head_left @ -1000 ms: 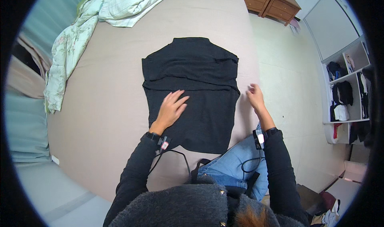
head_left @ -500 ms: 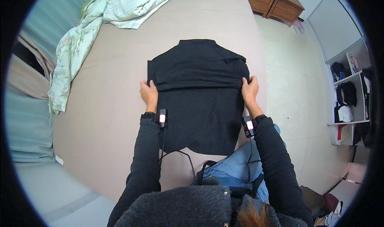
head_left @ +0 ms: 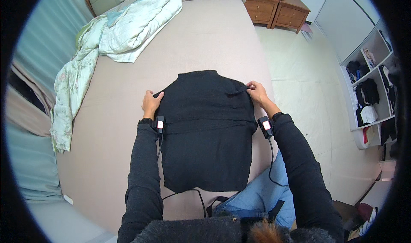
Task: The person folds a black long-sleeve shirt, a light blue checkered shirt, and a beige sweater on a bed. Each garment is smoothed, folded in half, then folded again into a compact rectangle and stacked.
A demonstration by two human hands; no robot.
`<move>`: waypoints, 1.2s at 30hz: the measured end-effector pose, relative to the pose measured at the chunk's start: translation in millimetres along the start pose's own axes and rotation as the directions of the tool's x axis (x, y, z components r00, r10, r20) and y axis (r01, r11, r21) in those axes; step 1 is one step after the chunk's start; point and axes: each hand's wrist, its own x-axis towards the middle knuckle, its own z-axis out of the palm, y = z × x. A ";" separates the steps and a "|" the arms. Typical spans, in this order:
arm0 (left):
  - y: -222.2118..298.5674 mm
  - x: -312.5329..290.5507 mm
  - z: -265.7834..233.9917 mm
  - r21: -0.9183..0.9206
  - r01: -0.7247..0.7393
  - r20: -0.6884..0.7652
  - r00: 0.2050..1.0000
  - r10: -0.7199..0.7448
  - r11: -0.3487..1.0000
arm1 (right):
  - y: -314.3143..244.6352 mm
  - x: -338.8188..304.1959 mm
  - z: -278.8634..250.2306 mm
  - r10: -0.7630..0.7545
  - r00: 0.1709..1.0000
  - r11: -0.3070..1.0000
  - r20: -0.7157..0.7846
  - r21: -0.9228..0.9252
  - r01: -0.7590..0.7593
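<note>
A black high-necked sweater (head_left: 205,159) lies flat on the bed, its collar pointing away from me. Its sleeves appear folded inward, and creases run across the middle of the body. At the left shoulder edge, my left hand (head_left: 151,103) is closed on the fabric between thumb and fingers. My right hand (head_left: 259,94) pinches the cloth at the right shoulder, where a small fold is raised. The undersides of the held edges are hidden.
The bed (head_left: 214,37) spreads around the sweater, with a crumpled floral quilt (head_left: 132,31) at the far left. Wooden nightstands (head_left: 291,14) stand at the far right. Clothes fill an open shelf unit (head_left: 354,93) on the right. Cables hang from devices at both wrists.
Both hands have moved from the sides of the sweater up to its shoulders. The crosswise bunching in the middle is flatter. The view has tilted up, showing more of the bed's far end.
</note>
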 end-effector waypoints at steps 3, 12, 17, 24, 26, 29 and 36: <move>-8.6 27.4 4.1 -0.193 -0.101 0.127 0.984 0.126 0.976 | -2.9 7.7 -22.8 0.038 0.995 0.969 0.095 0.240 -0.060; 37.1 40.1 18.6 0.067 -0.316 0.073 0.948 0.311 0.947 | -32.6 22.0 6.1 -0.329 0.944 0.826 0.018 -0.480 0.297; 104.1 39.7 36.0 -0.414 -0.397 0.135 0.863 0.486 0.819 | -73.8 3.9 21.6 -0.259 0.964 0.859 0.069 -0.440 0.262; 120.0 20.9 20.1 -0.289 -0.685 -0.512 0.701 0.496 0.669 | -76.4 -22.5 16.7 -0.675 0.673 0.699 -0.302 -0.554 0.452; 119.3 22.5 25.4 -0.192 -0.701 -0.540 0.660 0.523 0.687 | -71.5 -16.7 20.6 -0.595 0.747 0.733 -0.298 -0.583 0.351; 108.5 30.0 25.4 -0.081 -0.456 -0.358 0.843 0.401 0.886 | -66.3 -11.3 16.7 -0.377 0.868 0.779 -0.324 -0.618 0.108; 18.5 -75.4 -49.6 0.022 -0.518 -0.207 0.835 0.511 0.855 | -53.5 -122.9 -12.9 -0.750 0.626 0.484 0.214 -0.468 0.740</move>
